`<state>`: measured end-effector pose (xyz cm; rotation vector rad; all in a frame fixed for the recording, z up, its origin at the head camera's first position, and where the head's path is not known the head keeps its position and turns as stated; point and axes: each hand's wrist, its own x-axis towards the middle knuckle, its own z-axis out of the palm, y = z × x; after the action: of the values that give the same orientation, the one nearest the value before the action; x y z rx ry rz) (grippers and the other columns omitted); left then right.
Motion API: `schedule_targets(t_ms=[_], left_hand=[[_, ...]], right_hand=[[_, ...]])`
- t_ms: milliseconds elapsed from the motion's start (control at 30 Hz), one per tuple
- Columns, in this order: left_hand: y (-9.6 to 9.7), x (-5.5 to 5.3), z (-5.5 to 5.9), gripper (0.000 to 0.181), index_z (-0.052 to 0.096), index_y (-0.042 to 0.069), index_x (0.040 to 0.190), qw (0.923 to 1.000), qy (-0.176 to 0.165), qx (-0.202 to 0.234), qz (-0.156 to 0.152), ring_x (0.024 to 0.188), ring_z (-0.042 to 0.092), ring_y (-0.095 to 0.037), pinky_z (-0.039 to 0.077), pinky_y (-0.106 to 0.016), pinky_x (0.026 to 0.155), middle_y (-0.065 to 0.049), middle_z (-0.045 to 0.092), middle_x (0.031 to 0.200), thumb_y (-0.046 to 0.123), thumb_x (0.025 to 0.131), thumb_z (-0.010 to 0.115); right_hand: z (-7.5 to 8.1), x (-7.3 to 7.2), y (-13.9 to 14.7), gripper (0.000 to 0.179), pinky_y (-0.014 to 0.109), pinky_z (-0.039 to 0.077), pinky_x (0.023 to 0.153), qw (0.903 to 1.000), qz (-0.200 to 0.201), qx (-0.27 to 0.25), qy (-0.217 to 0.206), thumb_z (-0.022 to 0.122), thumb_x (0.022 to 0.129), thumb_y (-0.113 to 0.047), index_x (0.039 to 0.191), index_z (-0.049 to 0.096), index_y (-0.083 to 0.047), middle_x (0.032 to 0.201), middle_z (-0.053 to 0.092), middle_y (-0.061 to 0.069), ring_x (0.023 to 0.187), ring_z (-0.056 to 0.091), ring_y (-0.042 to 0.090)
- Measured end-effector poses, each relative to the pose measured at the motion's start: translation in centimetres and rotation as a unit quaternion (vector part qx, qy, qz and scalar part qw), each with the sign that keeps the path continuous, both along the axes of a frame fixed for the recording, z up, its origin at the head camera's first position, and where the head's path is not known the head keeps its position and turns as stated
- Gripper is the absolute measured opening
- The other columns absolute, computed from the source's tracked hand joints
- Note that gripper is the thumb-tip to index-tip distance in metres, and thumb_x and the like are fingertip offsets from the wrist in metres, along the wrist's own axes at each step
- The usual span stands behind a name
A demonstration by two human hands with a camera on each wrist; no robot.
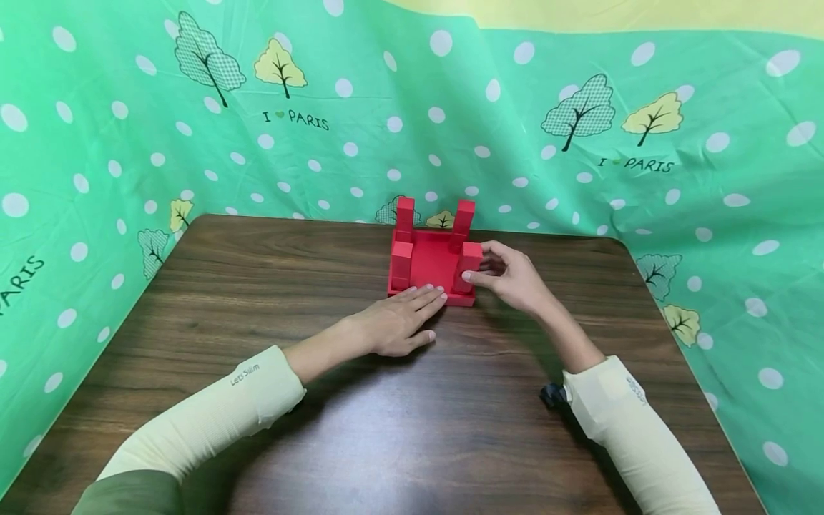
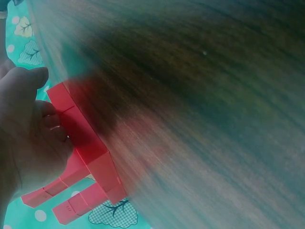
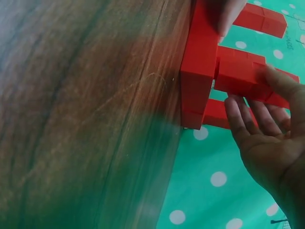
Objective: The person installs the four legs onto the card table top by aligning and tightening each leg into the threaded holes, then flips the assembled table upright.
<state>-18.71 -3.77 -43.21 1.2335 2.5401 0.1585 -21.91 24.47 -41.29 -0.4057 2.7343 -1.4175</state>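
Note:
A red block structure, like a small upturned table, stands near the far edge of the tabletop. Its flat red base has a low rim, and upright posts rise from its corners. My left hand lies palm down with straight fingers resting on the base's front rim; in the left wrist view the base shows beside those fingers. With my right hand I pinch the front right post, thumb on the near side and fingers behind. The right wrist view shows the thumb on that stacked post.
The dark wood tabletop extends around the structure. A green dotted curtain printed with trees hangs directly behind the far edge and along both sides. Pale sleeves cover both forearms, with a black device at the right wrist.

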Motion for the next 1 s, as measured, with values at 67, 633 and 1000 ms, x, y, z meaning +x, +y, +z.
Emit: schedule_targets(t_ms=[67,633,1000], left_hand=[[0.02,-0.02,0.01,0.081,0.014,0.011,0.182,1.0,0.001,-0.001,-0.001,0.18,0.01,-0.027,0.01,-0.042,0.148,-0.008,0.013,0.192,0.047,0.119,0.049],[0.0,-0.03,-0.03,0.081,0.013,0.012,0.183,1.0,0.001,-0.002,0.002,0.18,0.01,-0.027,0.01,-0.042,0.148,-0.009,0.013,0.192,0.048,0.119,0.05],[0.07,0.01,0.04,0.082,0.013,0.012,0.183,1.0,-0.002,-0.002,0.003,0.18,0.009,-0.026,0.009,-0.042,0.148,-0.008,0.013,0.192,0.048,0.119,0.05]], right_hand=[[0.03,0.08,0.14,0.054,0.019,0.06,0.094,1.0,0.0,0.007,-0.001,0.088,0.1,-0.027,0.148,0.069,-0.012,0.137,0.079,0.014,0.12,0.078,0.033],[-0.64,-0.41,-0.22,0.051,0.02,0.056,0.078,0.9996,-0.004,0.003,0.028,0.094,0.095,-0.02,0.138,0.071,-0.007,0.112,0.075,0.018,0.095,0.067,0.026],[-0.42,0.01,0.01,0.034,0.023,0.055,0.072,0.999,-0.029,0.021,0.025,0.091,0.096,-0.036,0.112,0.074,-0.011,0.097,0.073,0.012,0.086,0.066,0.026]])
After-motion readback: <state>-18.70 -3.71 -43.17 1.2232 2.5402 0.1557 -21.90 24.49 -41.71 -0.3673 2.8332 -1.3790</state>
